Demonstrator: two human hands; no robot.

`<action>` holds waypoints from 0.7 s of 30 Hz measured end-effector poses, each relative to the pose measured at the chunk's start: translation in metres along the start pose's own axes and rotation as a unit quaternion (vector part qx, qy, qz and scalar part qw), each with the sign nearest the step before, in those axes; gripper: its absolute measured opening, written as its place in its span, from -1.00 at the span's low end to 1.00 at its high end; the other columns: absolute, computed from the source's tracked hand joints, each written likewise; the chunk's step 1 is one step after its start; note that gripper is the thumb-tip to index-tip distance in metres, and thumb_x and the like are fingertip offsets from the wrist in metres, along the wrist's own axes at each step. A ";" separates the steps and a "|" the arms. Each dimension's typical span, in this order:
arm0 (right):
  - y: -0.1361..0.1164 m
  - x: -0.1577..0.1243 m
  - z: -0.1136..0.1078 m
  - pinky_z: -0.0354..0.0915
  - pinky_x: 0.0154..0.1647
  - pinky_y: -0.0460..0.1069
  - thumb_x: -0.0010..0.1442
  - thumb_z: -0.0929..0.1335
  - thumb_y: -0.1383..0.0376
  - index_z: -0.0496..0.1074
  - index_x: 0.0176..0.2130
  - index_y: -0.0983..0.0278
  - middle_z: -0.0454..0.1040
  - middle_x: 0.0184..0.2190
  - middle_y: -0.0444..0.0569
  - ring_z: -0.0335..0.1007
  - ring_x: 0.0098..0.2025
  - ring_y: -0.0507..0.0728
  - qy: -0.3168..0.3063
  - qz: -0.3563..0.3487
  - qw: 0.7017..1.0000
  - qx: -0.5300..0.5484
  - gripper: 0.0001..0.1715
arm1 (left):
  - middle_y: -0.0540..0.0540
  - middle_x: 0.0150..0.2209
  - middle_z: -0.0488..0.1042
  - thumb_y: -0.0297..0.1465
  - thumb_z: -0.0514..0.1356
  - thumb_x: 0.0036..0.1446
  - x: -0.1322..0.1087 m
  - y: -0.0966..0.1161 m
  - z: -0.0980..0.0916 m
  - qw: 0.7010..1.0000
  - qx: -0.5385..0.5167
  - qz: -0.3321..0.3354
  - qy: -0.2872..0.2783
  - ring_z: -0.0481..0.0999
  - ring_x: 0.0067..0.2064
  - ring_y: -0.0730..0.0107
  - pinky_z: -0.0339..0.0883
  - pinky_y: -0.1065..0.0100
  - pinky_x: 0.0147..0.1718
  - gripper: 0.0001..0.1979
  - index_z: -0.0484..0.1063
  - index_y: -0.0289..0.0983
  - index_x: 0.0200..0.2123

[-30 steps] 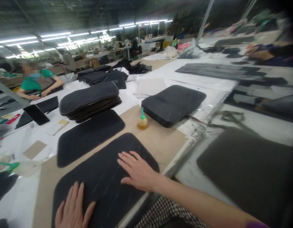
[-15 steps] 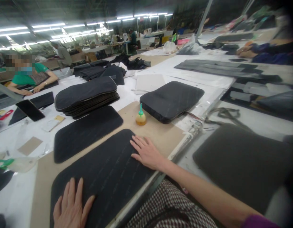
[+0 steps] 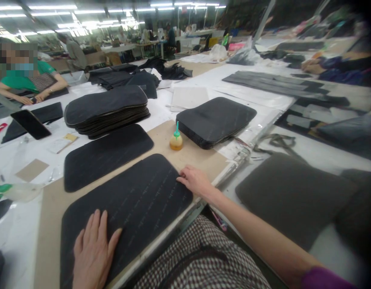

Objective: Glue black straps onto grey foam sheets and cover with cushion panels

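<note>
A black rounded fabric panel point(image 3: 137, 204) lies on a brown cardboard sheet point(image 3: 200, 156) in front of me. My left hand point(image 3: 93, 251) lies flat on the panel's near left end, fingers spread. My right hand point(image 3: 196, 180) rests at the panel's right edge, its fingers curled down over the rim; nothing else is seen in it. A second black panel point(image 3: 105, 154) lies just behind the first. A small yellow glue bottle with a green nozzle point(image 3: 176, 140) stands on the cardboard beyond my right hand.
A stack of black panels point(image 3: 105, 110) and a thicker black pad pile point(image 3: 215, 120) sit behind. A grey pad point(image 3: 294, 192) lies to the right. A person in a green top point(image 3: 31, 82) works at far left beside a tilted phone point(image 3: 30, 124).
My right hand has slid right across the panel, from its middle to its right edge, and its fingers have curled over the rim. The left hand stays pressed flat.
</note>
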State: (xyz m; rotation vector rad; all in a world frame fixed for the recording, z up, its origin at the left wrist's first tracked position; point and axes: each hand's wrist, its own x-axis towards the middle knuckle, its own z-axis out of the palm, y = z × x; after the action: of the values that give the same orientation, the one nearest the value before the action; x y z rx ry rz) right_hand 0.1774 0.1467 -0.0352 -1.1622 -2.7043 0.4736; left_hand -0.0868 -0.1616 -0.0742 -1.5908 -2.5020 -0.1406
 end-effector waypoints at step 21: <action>0.007 0.016 0.005 0.07 -0.39 -0.04 0.22 0.33 0.34 0.46 -0.40 0.23 0.52 -0.33 -0.10 0.42 -0.29 0.07 0.007 -0.005 1.000 0.030 -0.84 | -0.28 0.43 0.01 -0.07 -0.26 0.34 0.004 0.001 0.003 1.000 -0.016 0.003 0.002 -0.05 0.44 0.06 -0.03 -0.12 0.29 -0.30 -0.09 -0.28 0.43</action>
State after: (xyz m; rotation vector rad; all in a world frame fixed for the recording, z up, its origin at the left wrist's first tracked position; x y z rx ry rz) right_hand 0.1700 0.1612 -0.0414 -1.1324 -2.6630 0.5392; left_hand -0.0880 -0.1577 -0.0764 -1.6076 -2.5055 -0.1838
